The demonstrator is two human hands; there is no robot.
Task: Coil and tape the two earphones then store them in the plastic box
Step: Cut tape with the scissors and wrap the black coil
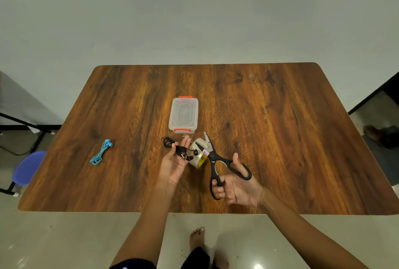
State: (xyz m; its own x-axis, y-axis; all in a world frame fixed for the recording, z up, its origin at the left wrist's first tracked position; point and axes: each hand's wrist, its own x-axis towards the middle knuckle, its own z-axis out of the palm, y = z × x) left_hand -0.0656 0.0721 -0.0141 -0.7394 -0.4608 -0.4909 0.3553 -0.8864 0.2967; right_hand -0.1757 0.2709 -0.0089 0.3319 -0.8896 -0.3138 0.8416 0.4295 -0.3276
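Left hand [173,166]: fingers loosely curled, I see black earphones [179,150] coiled in them. Right hand [237,189]: fingers through open scissors [218,160] at the tape roll [199,156]. Blue earphones [101,152] coiled near the worktop's left edge; plastic box [183,114] closed, mid-worktop.

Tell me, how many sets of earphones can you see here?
2. The blue earphones lie bundled on the table's left side; the black earphones are in the left hand.

Right hand [237,191] grips open scissors [218,160] (left hand [174,165] holds black earphones [180,149]).
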